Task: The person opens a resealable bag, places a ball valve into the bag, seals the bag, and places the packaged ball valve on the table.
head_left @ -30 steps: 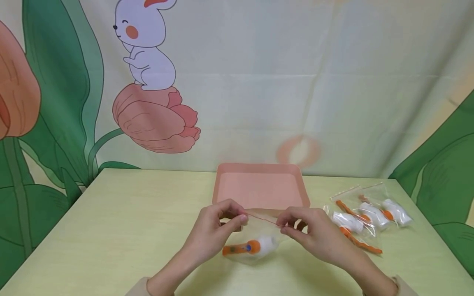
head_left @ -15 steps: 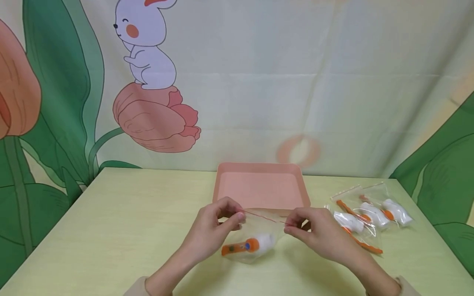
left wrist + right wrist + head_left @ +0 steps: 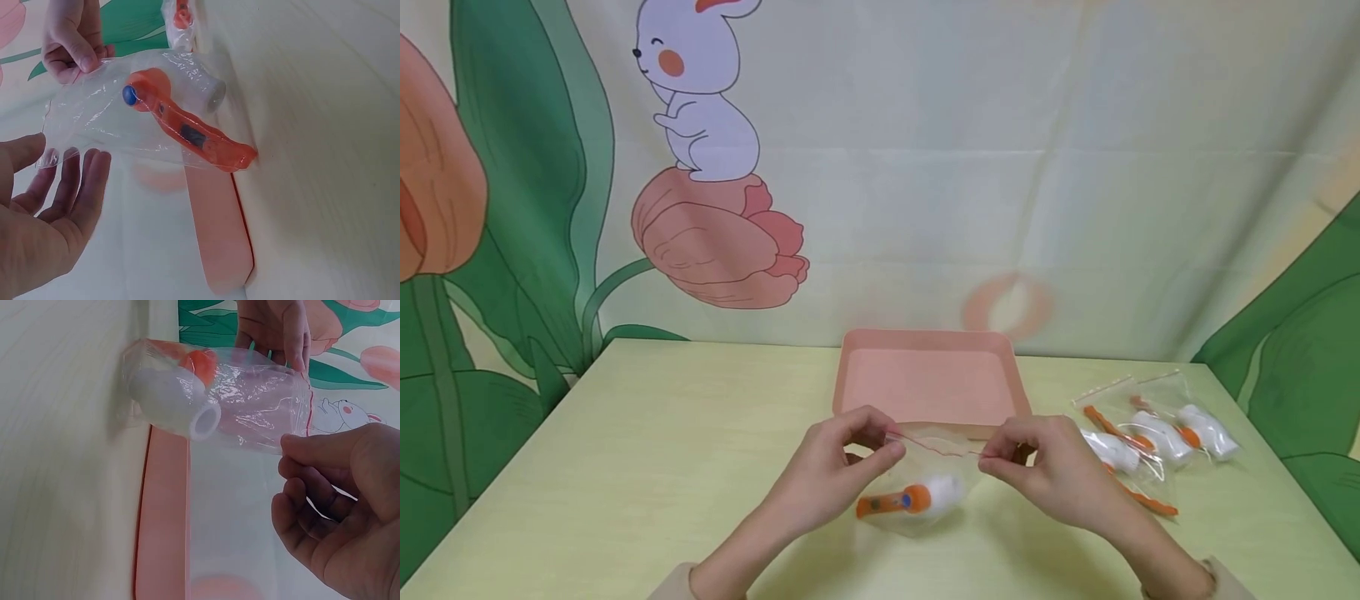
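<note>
A clear zip-lock bag [image 3: 898, 521] with a thin red line along its mouth hangs between the two hands, close over the table. Inside it lie an orange handle-shaped piece [image 3: 187, 128] with a blue round end and a white bottle-like part [image 3: 165, 397] with an open round neck. The left hand [image 3: 842, 467] pinches the left end of the bag's mouth between thumb and fingers. At the opposite end, the right hand [image 3: 1048, 471] pinches the other corner with thumb and index finger, its remaining fingers curled below.
Behind the hands, a pink rectangular tray [image 3: 1022, 387] stands at the table's back edge. Several clear bags [image 3: 1157, 450] with similar orange and white parts lie overlapping at the right. A printed curtain [image 3: 880, 167] hangs behind the table [image 3: 647, 467].
The right hand moved slightly right along the bag's mouth, its grip now at the far corner. The red line went from straight to slightly wavy. The left hand has barely moved.
</note>
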{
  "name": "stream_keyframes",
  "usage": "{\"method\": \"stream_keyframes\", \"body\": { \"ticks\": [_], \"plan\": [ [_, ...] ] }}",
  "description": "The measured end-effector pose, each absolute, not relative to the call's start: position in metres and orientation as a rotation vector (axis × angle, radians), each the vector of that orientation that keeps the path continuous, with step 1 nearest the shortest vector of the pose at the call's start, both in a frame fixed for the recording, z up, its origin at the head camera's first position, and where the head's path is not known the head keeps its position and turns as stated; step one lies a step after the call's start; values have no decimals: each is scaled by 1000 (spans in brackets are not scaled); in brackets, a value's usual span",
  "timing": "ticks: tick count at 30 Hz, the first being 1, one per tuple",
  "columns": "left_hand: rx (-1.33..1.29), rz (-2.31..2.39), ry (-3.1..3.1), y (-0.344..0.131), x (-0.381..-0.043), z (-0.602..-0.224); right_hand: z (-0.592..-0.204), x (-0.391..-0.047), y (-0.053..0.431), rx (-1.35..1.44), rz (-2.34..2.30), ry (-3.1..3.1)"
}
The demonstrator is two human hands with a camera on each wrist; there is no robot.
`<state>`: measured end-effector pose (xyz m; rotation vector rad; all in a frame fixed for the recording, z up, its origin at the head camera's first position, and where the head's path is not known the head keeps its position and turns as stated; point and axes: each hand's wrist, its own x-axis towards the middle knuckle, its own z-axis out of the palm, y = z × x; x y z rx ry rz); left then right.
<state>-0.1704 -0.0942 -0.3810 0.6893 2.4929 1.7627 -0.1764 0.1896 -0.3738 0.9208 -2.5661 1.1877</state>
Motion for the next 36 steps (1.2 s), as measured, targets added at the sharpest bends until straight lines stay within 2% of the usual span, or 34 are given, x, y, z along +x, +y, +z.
{"method": "stream_keyframes", "body": {
  "ticks": [5, 21, 28, 36],
  "plan": [
    [771, 1750, 2562, -94, -172, -380, -370, -175, 188, 934, 1191, -2550],
    [768, 1709, 2690, -95, -173, -380, -364, -176, 188, 980, 1248, -2397],
    [866, 1722, 2648, -92, -172, -378, -363, -176, 185, 995, 1274, -2381],
    [835, 1771, 2643, -87, -171, -377, -363, -175, 184, 1010, 1292, -2417]
  ]
}}
